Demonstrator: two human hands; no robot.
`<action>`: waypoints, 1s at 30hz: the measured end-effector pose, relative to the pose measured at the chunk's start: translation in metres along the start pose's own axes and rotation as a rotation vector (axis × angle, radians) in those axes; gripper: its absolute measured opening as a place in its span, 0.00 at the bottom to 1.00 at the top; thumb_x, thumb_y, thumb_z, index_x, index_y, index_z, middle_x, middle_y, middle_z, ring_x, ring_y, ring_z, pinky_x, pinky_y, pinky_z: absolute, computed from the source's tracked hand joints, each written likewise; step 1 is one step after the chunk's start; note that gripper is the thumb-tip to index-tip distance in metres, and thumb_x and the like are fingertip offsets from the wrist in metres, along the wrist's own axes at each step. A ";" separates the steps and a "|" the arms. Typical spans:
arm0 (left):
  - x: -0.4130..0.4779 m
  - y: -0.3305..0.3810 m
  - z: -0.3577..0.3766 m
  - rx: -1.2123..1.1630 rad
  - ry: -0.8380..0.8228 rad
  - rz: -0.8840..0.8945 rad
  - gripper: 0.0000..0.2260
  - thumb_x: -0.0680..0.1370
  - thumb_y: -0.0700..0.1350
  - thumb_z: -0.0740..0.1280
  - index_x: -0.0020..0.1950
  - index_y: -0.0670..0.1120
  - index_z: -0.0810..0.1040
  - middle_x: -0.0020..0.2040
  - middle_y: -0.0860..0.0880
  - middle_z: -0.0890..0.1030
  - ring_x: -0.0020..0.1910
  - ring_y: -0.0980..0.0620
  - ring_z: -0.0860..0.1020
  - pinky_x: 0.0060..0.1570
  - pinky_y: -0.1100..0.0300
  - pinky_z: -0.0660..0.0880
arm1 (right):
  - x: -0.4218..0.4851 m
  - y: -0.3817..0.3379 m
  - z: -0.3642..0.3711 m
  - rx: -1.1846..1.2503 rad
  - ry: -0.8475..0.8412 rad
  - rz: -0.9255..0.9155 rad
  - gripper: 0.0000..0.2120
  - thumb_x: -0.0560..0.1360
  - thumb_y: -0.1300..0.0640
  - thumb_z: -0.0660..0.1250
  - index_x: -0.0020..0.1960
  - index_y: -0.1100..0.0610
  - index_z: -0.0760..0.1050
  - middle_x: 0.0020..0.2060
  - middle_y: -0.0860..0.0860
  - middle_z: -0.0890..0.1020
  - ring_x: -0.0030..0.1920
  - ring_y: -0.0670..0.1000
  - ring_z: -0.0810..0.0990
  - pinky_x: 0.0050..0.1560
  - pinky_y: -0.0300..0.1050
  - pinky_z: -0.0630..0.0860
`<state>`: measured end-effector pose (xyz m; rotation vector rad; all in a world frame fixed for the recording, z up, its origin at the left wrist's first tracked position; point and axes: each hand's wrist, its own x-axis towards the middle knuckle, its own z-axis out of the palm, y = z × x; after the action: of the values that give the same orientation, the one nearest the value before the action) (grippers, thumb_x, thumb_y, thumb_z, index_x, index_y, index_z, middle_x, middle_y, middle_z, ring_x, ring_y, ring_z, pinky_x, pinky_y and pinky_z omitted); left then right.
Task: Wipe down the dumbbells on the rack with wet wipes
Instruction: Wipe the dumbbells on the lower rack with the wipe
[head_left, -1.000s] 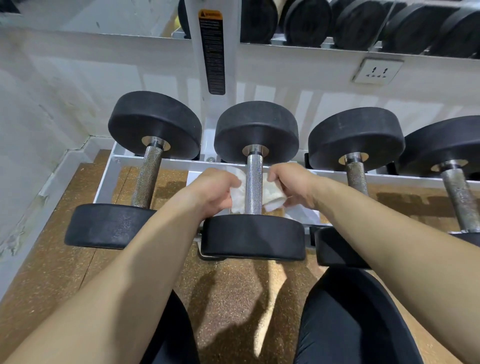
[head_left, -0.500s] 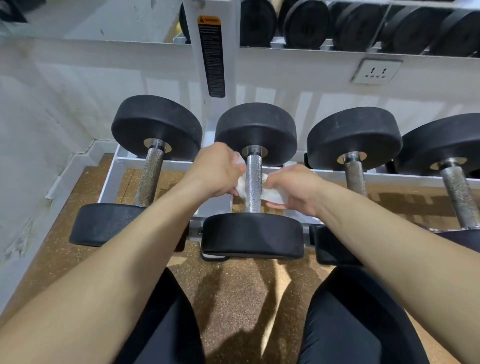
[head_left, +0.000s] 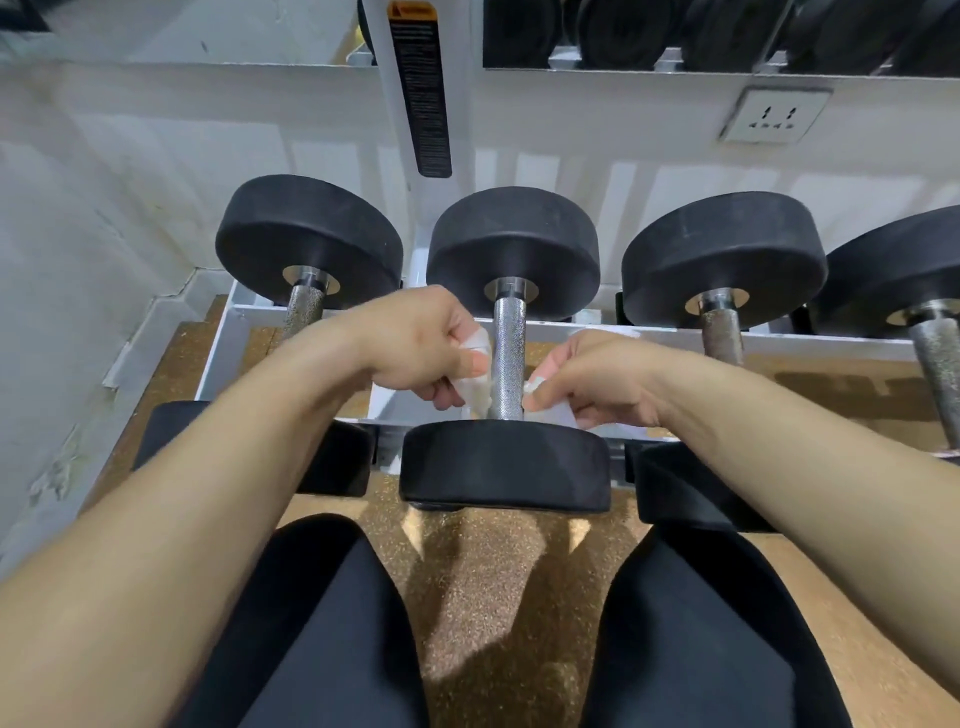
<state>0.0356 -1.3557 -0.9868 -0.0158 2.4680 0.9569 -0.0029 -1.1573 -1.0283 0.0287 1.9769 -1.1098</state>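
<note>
Since the wet wipe (head_left: 478, 397) is the thing worked, we enter it first: thin, damp and limp, showing white on both sides of the knurled handle (head_left: 508, 358) at the centre of the frame. The stretch behind the handle is hidden from us. We judge it light and apt to snag or tear on the knurling, so best held by its two ends and kept taut.

Middle dumbbell (head_left: 506, 465): lying across the white rack (head_left: 810, 343), far head toward upper centre, near head at lower centre. We judge it heavy, rigid and unlikely to shift under wiping, and the steel handle probably slick once wet.

Left hand (head_left: 421, 345): just left of the handle, knuckles up, fingers curled and pinching the wipe's left end. It sits higher in the frame than its partner.

Right hand (head_left: 587, 382): just right of the handle, fingers curled and pinching the right end near the front head.

Forearms: these enter from the lower corners and converge on the handle.
</note>
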 end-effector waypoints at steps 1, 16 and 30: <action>0.002 -0.003 0.003 -0.058 0.016 -0.012 0.13 0.83 0.40 0.66 0.38 0.42 0.80 0.33 0.46 0.84 0.29 0.55 0.81 0.32 0.65 0.78 | -0.003 -0.002 -0.001 0.068 -0.008 0.008 0.09 0.72 0.67 0.74 0.43 0.56 0.78 0.41 0.57 0.75 0.36 0.50 0.73 0.27 0.37 0.74; 0.023 0.011 0.029 -0.136 0.547 0.048 0.10 0.80 0.45 0.63 0.42 0.43 0.80 0.30 0.49 0.83 0.35 0.51 0.82 0.47 0.51 0.81 | 0.012 -0.029 0.018 0.716 0.353 -0.204 0.11 0.73 0.75 0.65 0.36 0.63 0.76 0.31 0.57 0.73 0.24 0.48 0.70 0.24 0.38 0.69; 0.018 -0.002 0.030 0.178 0.449 0.201 0.10 0.80 0.47 0.65 0.39 0.48 0.74 0.34 0.50 0.80 0.38 0.47 0.79 0.44 0.48 0.77 | -0.006 -0.015 0.010 0.640 0.159 -0.250 0.13 0.80 0.67 0.59 0.54 0.61 0.82 0.38 0.56 0.85 0.35 0.50 0.83 0.42 0.43 0.82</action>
<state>0.0329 -1.3355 -1.0155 0.0869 3.0098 0.8856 0.0017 -1.1716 -1.0165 0.2186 1.7092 -1.9180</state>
